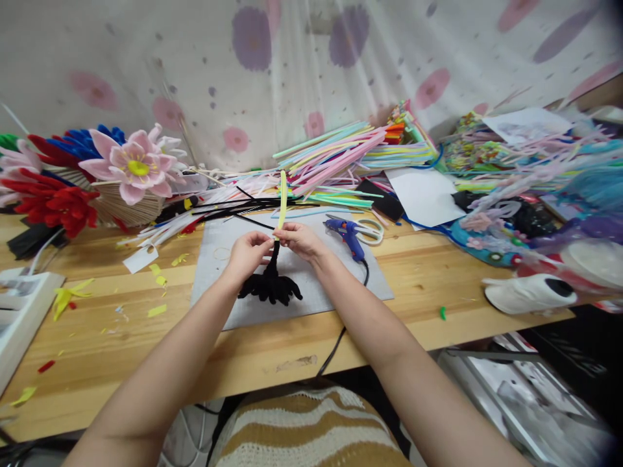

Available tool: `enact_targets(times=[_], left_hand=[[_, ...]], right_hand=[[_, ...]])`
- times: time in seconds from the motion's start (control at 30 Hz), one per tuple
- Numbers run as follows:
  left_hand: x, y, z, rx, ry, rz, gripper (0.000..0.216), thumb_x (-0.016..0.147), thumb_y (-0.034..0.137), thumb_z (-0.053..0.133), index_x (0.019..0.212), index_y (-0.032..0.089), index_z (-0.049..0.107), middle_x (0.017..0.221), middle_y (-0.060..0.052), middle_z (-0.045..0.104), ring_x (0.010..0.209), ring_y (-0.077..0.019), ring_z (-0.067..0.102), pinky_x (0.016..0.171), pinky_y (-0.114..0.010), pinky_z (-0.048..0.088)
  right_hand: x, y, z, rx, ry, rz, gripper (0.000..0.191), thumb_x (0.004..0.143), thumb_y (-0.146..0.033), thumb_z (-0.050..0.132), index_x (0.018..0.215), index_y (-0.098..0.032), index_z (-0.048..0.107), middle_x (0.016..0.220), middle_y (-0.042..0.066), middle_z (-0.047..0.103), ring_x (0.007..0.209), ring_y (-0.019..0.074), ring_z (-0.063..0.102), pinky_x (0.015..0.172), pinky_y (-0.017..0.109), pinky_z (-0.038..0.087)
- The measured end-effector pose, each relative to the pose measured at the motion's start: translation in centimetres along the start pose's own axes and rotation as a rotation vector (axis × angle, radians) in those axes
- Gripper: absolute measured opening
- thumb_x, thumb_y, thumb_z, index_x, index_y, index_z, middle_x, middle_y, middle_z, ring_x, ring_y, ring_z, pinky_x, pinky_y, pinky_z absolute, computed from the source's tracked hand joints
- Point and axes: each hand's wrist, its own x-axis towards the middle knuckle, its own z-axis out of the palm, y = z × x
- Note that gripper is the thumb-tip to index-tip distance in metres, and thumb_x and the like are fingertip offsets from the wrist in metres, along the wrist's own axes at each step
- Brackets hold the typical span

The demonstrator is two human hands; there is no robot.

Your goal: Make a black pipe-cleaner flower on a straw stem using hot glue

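Observation:
Over the grey mat (209,285), a black fuzzy flower (271,288) hangs with its petals down and its black-wrapped stem up. A yellow pipe cleaner (283,198) rises from the top of that stem. My right hand (299,240) pinches the yellow pipe cleaner where it meets the black part. Close beside it, my left hand (250,253) has its fingers closed at the stem; what lies between the fingertips is too small to make out. Just right of my hands, a blue glue gun (348,235) rests on the mat beside white-handled scissors (370,232).
Black pipe cleaners (233,207) lie behind the mat, with piled pastel ones (335,155) further back. Finished flowers (136,165) stand at left. A white power strip (24,311) sits at the left edge. A white roll-shaped object (525,294) lies at right. Yellow scraps (156,311) dot the table.

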Motion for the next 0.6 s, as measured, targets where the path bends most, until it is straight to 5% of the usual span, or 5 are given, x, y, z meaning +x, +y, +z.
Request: enact_targets(times=[0.17, 0.43, 0.6], left_hand=[[-0.5, 0.3, 0.1, 0.132, -0.012, 0.086, 0.020, 0.063, 0.032, 0.063, 0.066, 0.012, 0.064, 0.059, -0.004, 0.064, 0.060, -0.0170, 0.064, 0.058, -0.026, 0.050], [-0.3, 0.9, -0.1, -0.251, -0.251, -0.267, 0.006, 0.070, 0.014, 0.061, 0.069, 0.009, 0.064, 0.068, -0.010, 0.067, 0.068, -0.0169, 0.065, 0.068, -0.030, 0.052], [-0.3, 0.9, -0.3, -0.432, -0.332, -0.482, 0.018, 0.078, 0.007, 0.049, 0.066, 0.011, 0.062, 0.065, -0.004, 0.063, 0.062, -0.0105, 0.062, 0.067, -0.026, 0.052]], right_hand=[[-0.2, -0.9, 0.5, -0.089, 0.007, -0.050, 0.027, 0.047, -0.033, 0.075, 0.053, -0.014, 0.056, 0.046, -0.006, 0.046, 0.046, 0.0046, 0.036, 0.049, 0.023, 0.025], [-0.5, -1.3, 0.4, -0.116, -0.042, -0.017, 0.027, 0.047, -0.032, 0.075, 0.056, -0.013, 0.058, 0.047, -0.006, 0.045, 0.045, 0.0033, 0.032, 0.048, 0.022, 0.021], [-0.7, -1.1, 0.3, -0.087, -0.071, 0.016, 0.027, 0.047, -0.031, 0.076, 0.058, -0.012, 0.059, 0.047, -0.007, 0.046, 0.044, 0.0034, 0.035, 0.049, 0.022, 0.024]])
